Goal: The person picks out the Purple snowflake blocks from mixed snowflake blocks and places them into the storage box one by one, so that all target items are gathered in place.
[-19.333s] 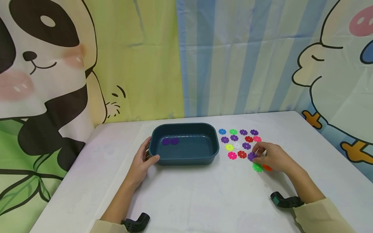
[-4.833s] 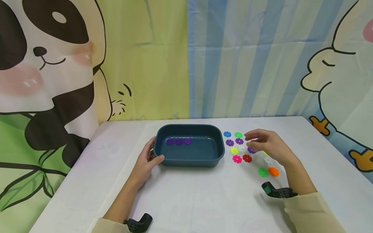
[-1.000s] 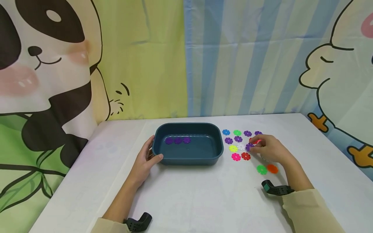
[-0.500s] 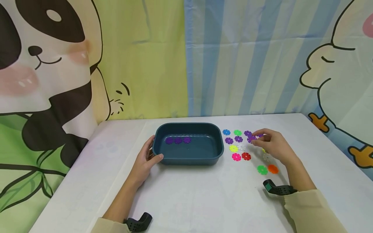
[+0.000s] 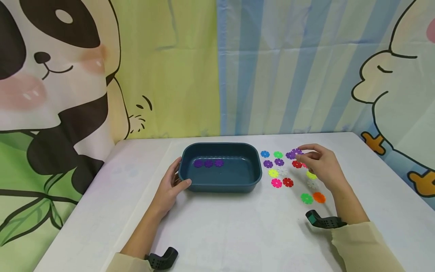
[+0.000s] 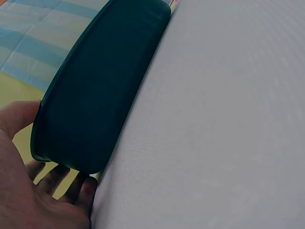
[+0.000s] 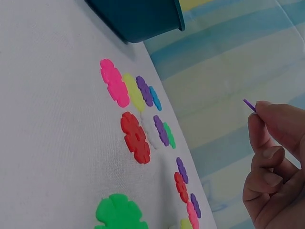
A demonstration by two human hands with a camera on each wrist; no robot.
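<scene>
My left hand grips the left end of a dark teal rectangular tub, thumb on the near rim. In the left wrist view its fingers curl at the tub's end wall. Three purple snowflake discs lie in a row inside the tub. Over the loose pieces, my right hand pinches another purple snowflake disc between thumb and fingertips. The right wrist view shows this held disc edge-on, above the table. Beneath it, from the head view, a further purple disc is partly covered.
Right of the tub lie several flower-shaped discs: blue, green, purple, yellow, pink and red. Green and orange ones lie nearer. A printed curtain hangs behind the white table.
The tub held two purple discs in the oldest frame and holds three now. Over the last second my right hand has lifted a purple disc and moved it slightly away. The left hand keeps its grip.
</scene>
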